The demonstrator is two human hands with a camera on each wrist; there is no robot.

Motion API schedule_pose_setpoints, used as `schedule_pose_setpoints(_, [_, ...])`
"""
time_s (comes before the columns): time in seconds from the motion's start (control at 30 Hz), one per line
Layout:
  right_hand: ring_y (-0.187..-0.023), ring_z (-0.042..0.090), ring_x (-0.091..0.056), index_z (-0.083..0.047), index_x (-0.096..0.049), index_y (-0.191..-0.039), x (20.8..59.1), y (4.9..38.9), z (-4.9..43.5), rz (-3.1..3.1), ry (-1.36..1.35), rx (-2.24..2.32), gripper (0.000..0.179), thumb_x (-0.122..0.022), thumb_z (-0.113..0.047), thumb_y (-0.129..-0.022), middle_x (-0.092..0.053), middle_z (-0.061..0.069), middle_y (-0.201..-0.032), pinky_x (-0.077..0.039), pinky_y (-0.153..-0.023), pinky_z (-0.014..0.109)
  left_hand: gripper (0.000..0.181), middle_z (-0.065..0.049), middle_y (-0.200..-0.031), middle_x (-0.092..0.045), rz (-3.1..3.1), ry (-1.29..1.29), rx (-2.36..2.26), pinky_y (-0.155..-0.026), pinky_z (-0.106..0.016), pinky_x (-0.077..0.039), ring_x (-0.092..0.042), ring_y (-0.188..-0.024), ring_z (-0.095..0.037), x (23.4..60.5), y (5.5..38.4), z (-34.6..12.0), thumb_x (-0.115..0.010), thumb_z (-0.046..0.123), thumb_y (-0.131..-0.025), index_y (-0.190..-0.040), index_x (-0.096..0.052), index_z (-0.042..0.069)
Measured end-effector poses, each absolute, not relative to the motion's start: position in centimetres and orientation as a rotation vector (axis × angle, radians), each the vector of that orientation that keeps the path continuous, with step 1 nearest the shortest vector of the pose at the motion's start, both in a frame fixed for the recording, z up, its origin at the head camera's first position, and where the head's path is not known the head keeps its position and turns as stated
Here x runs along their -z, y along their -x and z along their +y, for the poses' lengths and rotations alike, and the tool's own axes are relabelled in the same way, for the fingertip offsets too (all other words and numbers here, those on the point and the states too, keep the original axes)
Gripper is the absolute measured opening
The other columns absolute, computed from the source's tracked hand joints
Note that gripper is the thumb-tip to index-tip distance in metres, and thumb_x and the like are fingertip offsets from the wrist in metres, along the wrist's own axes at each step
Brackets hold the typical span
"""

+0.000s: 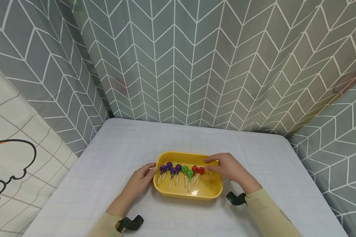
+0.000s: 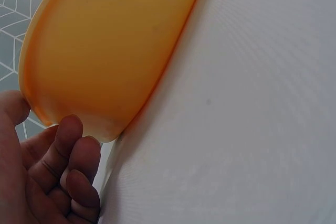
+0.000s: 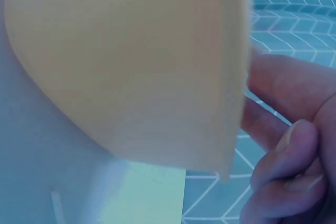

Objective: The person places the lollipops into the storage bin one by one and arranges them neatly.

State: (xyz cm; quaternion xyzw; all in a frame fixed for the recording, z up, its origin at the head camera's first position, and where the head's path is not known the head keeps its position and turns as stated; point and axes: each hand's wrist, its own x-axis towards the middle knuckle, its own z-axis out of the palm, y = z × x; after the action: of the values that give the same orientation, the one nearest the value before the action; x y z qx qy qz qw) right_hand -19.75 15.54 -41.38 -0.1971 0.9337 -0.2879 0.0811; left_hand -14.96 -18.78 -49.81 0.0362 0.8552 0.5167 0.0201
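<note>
A yellow plastic tray [image 1: 178, 195] sits on the white-covered table, holding a row of lollipops. Several purple lollipops [image 1: 173, 171] lie at its left, two green lollipops [image 1: 190, 173] in the middle, and two red lollipops [image 1: 201, 170] to their right. My left hand [image 1: 139, 181] grips the tray's left end; in the left wrist view its thumb is at the rim and its curled fingers [image 2: 70, 135] rest against the outer wall. Over the right end reaches my right hand [image 1: 229, 167], thumb and forefinger apart near the red lollipops. In the right wrist view the tray wall [image 3: 131, 77] hides those fingertips.
The table [image 1: 130, 138] extends around the tray, covered by a pale grid-patterned cloth. Grey curtains with white chevron lines [image 1: 178, 65] hang behind it and at the sides. Each wrist wears a small black camera [image 1: 237, 198].
</note>
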Motion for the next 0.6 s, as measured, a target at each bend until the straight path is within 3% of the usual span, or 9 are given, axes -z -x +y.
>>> schedule_pose_setpoints(0.23, [-0.044,0.022,-0.043,-0.038,-0.066,-0.100,41.0,19.7,16.8,2.752,0.416,0.950,0.032,-0.068,-0.053,-0.072,-0.059,-0.010,-0.089,-0.041,-0.035,0.033,0.038,0.005,-0.076,-0.061,2.657,-0.089,-1.591,-0.065,-0.030,-0.045,-0.056,-0.069,-0.014,49.8,15.1,-18.7,-0.046,0.054,-0.088,-0.119,-0.054,0.034])
schedule_pose_setpoints(0.43, [-0.038,0.021,-0.039,-0.037,-0.066,-0.102,41.0,19.6,17.8,2.750,0.332,0.992,0.039,-0.068,-0.057,-0.068,-0.059,-0.010,-0.098,-0.041,-0.035,0.034,0.037,0.005,-0.077,-0.061,2.656,-0.093,-1.595,-0.067,-0.031,-0.045,-0.057,-0.069,-0.014,49.8,15.0,-18.7,-0.046,0.052,-0.088,-0.119,-0.055,0.033])
schedule_pose_setpoints(0.6, [-0.043,0.025,-0.046,-0.035,-0.066,-0.103,41.0,19.5,18.5,2.747,0.305,1.035,0.039,-0.068,-0.055,-0.069,-0.059,-0.008,-0.101,-0.044,-0.040,0.038,0.036,0.005,-0.077,-0.061,2.646,-0.102,-1.605,-0.067,-0.030,-0.045,-0.057,-0.069,-0.014,49.9,15.0,-18.7,-0.046,0.050,-0.089,-0.120,-0.055,0.033])
